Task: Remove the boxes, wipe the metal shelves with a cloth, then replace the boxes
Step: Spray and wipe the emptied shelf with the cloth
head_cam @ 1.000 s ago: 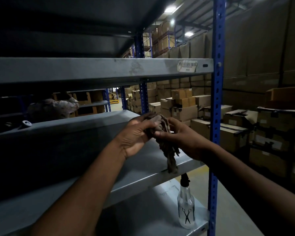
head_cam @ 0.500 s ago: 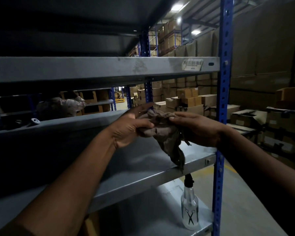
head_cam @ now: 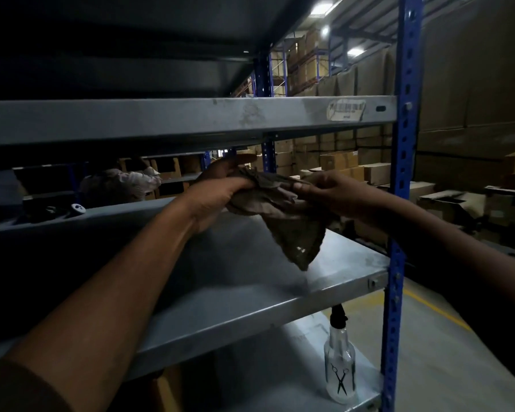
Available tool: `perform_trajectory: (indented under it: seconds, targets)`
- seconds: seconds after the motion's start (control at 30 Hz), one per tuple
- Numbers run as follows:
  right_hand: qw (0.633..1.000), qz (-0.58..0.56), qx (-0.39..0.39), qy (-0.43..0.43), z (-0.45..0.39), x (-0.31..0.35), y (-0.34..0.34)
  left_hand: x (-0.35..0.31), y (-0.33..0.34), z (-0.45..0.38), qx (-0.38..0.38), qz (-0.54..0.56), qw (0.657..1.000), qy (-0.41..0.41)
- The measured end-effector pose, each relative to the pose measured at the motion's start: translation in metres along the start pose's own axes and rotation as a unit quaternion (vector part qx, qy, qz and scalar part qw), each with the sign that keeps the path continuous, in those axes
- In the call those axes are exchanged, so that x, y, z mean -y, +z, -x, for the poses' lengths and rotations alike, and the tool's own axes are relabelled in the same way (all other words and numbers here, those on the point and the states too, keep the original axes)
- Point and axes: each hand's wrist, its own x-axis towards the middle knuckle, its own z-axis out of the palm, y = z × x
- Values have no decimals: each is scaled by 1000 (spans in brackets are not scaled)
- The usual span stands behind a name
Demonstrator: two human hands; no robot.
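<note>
Up between the two grey shelf levels, both hands on one brown cloth [head_cam: 283, 215]. Left hand [head_cam: 220, 197] curled round the cloth's bunched upper left edge, thumb over the top, index finger stretched forward past the bundle. Right hand [head_cam: 330, 193] pinching the opposite edge, fingertips [head_cam: 299, 187] pressed onto the fabric, thumb underneath and mostly hidden. Held stretched from one grip to the other, with a loose triangular flap drooping below the right-hand pinch. Flap tip hanging just above the middle metal shelf [head_cam: 250, 295]; contact with the surface not clear.

Directly under both grips, the bare grey deck of that shelf, its front lip running down and left from the hands. Above the grips, the front edge of the upper shelf [head_cam: 161, 118], scuffed, with a worn label [head_cam: 346, 110] up and to the right of the right hand. Right of the right wrist, a blue perforated upright [head_cam: 402, 179]. Far below the hanging flap, on the lowest shelf, a clear spray bottle [head_cam: 341, 364] standing upright, black nozzle, scissors mark on its side. Beyond the fingertips, through the rack, stacked cardboard boxes [head_cam: 354, 168] on the warehouse floor and more to the right of the upright. Left of the left hand, at the back of the shelf, a crumpled pale bundle [head_cam: 122, 181], too dim to identify.
</note>
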Motion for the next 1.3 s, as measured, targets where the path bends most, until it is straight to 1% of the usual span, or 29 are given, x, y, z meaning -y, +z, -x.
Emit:
perform_trajectory:
  seconds: [0.07,0.1,0.17,0.2,0.27,0.3,0.37,0.4,0.47,0.53,0.57,0.6,0.63,0.67,0.7,0.73,0.8,0.83,0.9,1.0,1.1,1.2,1.27,1.3]
  targets:
    - [999,-34,-6,5,2,5,-3,0,0,-1,-24,21,999,0]
    - [999,-49,-10,1,2,5,-4,0,-1,-1,-31,15,999,0]
    - [995,-99,-24,-3,1,6,-5,2,-3,-1,-27,-16,1000,-2]
    - [991,-129,-44,2,0,6,-6,4,-4,-1,-15,-43,999,0]
    - [980,-177,-94,12,-2,9,-4,4,-6,-1,15,-133,991,14]
    - [974,-193,-114,19,-3,11,-1,3,-8,-1,24,-203,978,27]
    - [966,-211,-147,37,-10,13,4,-4,-9,-2,42,-330,942,44]
    - [962,-223,-155,37,-14,14,6,-9,-11,-2,46,-364,929,35]
    - [955,-248,-160,35,-20,16,8,-16,-15,0,68,-381,922,6]
    - [950,-265,-162,18,-24,17,6,-19,-21,4,80,-371,925,-1]
    - [950,-272,-151,-1,-23,17,4,-20,-22,7,67,-342,937,0]
    - [953,-275,-126,-27,-22,17,2,-19,-22,9,46,-284,958,-3]
    - [960,-259,-93,-55,-21,17,-1,-15,-21,10,22,-197,980,-14]
    - [972,-215,-58,-77,-20,17,-4,-11,-18,10,-1,-102,994,-27]
    - [984,-154,-28,-83,-18,19,-6,-7,-15,9,-26,-26,999,-34]
    - [991,-104,-4,-82,-18,19,-7,-2,-12,7,-53,26,998,-38]
    - [996,-60,14,-63,-23,18,-10,7,-7,5,-85,91,991,-49]
    - [996,-51,9,-67,-26,18,-11,11,-6,4,-84,103,990,-55]
    - [996,-34,2,-77,-30,17,-14,14,-6,6,-50,88,994,-50]
    - [995,-52,13,-79,-35,13,-19,5,-10,11,7,26,1000,4]
    - [995,-43,-32,-86,-44,5,-23,-10,-21,16,53,13,998,11]
    - [994,-52,-37,-84,-48,3,-24,-18,-31,15,53,-17,998,-13]
    - [994,-52,-64,-66,-56,-2,-25,-17,-33,12,44,-37,998,-34]
    - [996,-30,-77,-45,-62,-6,-24,-12,-32,7,36,-56,997,-43]
